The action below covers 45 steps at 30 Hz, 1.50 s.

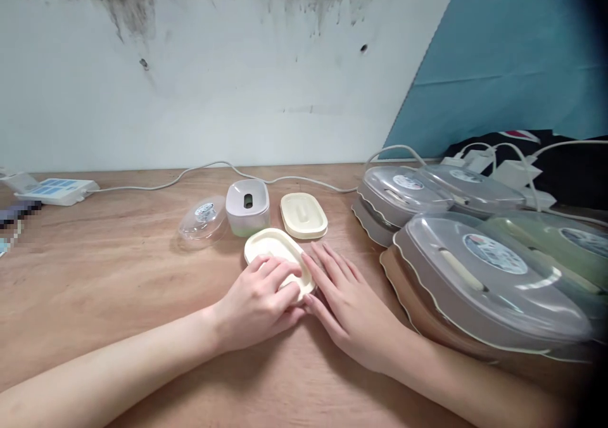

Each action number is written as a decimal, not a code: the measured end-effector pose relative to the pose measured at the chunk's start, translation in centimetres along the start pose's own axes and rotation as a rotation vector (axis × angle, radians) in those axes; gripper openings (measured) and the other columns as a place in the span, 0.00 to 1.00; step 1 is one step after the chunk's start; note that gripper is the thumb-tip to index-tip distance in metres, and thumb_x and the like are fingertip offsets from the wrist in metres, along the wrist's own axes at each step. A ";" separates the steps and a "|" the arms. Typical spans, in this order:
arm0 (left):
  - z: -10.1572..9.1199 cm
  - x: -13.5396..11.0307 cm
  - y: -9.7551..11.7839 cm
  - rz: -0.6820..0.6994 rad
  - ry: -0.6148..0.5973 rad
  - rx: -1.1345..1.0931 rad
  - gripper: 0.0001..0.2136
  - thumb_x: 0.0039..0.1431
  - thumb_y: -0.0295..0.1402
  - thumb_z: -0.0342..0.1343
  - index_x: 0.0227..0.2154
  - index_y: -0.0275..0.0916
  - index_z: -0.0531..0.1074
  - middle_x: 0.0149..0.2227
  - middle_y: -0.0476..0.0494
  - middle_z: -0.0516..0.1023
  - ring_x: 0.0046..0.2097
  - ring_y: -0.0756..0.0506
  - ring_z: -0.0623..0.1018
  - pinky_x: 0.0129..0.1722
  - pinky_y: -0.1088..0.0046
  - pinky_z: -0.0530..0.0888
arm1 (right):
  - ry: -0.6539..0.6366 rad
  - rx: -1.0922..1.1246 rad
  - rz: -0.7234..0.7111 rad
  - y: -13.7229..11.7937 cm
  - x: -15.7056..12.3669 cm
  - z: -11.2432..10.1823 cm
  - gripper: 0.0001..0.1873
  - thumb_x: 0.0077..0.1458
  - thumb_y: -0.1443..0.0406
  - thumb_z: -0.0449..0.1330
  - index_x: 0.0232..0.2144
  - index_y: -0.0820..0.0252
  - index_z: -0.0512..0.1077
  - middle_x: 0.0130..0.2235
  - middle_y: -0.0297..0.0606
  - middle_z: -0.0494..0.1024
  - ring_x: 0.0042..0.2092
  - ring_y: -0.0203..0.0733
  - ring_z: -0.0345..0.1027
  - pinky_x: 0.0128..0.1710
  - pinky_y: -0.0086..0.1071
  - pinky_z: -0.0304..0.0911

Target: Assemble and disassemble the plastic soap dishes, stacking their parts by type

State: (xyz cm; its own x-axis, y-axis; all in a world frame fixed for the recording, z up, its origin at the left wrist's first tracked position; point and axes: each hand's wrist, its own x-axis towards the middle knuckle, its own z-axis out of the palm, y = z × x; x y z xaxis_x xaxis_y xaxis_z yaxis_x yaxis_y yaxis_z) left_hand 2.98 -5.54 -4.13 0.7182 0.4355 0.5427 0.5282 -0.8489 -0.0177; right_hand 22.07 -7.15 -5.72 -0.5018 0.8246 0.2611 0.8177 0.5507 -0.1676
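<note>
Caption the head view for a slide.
Left hand and right hand at a cream lid on a wooden table, near a small tub, clear cover and second lid.

Smooth plastic tray [279, 244], glossy lid [199, 226], wooden tabletop [118, 260]

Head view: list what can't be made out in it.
All in the head view:
Shallow cream tray: partly covered by the left hand.
Clear lid: print on its sticker too small.
Large front sticker: lettering blurred.
Green-tinted container: cut off by the right edge.
Dark object: pixelated, cut off by the left edge.
</note>
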 end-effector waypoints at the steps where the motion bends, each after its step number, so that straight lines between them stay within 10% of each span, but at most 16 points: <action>1: -0.1 -0.2 -0.4 -0.002 -0.032 -0.049 0.10 0.55 0.38 0.53 0.34 0.36 0.69 0.44 0.38 0.71 0.45 0.42 0.70 0.48 0.62 0.65 | -0.043 0.007 0.001 0.0 0.1 0.0 0.27 0.62 0.60 0.41 0.60 0.68 0.53 0.61 0.51 0.54 0.62 0.55 0.45 0.57 0.52 0.51; 7: -1.0 -0.9 -4.2 -0.178 -0.251 -0.215 0.37 0.52 0.49 0.55 0.58 0.34 0.48 0.60 0.28 0.52 0.62 0.36 0.53 0.58 0.54 0.56 | -0.100 0.097 0.042 0.4 0.4 -0.5 0.26 0.62 0.61 0.40 0.59 0.66 0.56 0.60 0.47 0.59 0.61 0.50 0.48 0.58 0.49 0.51; 17: -0.8 -1.4 -4.0 -0.254 -0.278 -0.189 0.45 0.42 0.56 0.58 0.57 0.34 0.51 0.60 0.27 0.51 0.58 0.33 0.57 0.54 0.51 0.62 | -0.014 0.076 -0.056 0.0 0.1 -0.5 0.44 0.50 0.48 0.55 0.60 0.70 0.48 0.60 0.51 0.56 0.61 0.53 0.48 0.58 0.49 0.52; 22: -1.0 -1.7 -5.5 -0.220 -0.355 -0.287 0.47 0.43 0.55 0.59 0.61 0.39 0.42 0.62 0.31 0.46 0.62 0.34 0.50 0.58 0.51 0.56 | -0.039 0.096 -0.044 0.1 0.0 -0.3 0.38 0.55 0.55 0.51 0.61 0.69 0.44 0.62 0.50 0.54 0.62 0.49 0.45 0.59 0.46 0.51; 29: -1.1 -2.0 -6.2 -0.180 -0.373 -0.288 0.43 0.48 0.55 0.54 0.61 0.37 0.44 0.55 0.33 0.57 0.55 0.36 0.59 0.54 0.56 0.61 | -0.007 0.127 -0.009 0.4 -0.1 -0.3 0.36 0.55 0.59 0.49 0.61 0.71 0.43 0.62 0.54 0.52 0.63 0.51 0.44 0.58 0.48 0.52; 36: -0.8 -1.2 -6.8 -0.382 0.012 0.171 0.25 0.61 0.41 0.41 0.55 0.28 0.55 0.56 0.29 0.60 0.57 0.37 0.59 0.55 0.57 0.54 | -0.040 0.124 -0.016 0.3 -0.1 -0.4 0.37 0.54 0.58 0.50 0.61 0.73 0.44 0.61 0.54 0.53 0.62 0.50 0.46 0.58 0.47 0.51; 45: -2.0 3.8 -10.5 -0.539 -0.258 0.093 0.18 0.55 0.44 0.51 0.39 0.35 0.72 0.37 0.39 0.77 0.44 0.37 0.71 0.49 0.55 0.60 | -0.072 0.108 -0.009 0.1 0.2 -0.6 0.38 0.54 0.58 0.50 0.61 0.74 0.46 0.63 0.53 0.50 0.63 0.50 0.44 0.59 0.47 0.50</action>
State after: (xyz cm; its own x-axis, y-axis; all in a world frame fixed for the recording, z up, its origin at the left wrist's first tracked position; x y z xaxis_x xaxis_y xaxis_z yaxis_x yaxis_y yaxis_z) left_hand -0.75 4.44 -0.18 0.4187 0.8657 0.2744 0.8775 -0.4635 0.1233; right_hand 22.23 -6.95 -5.13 -0.5308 0.8247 0.1950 0.7799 0.5654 -0.2685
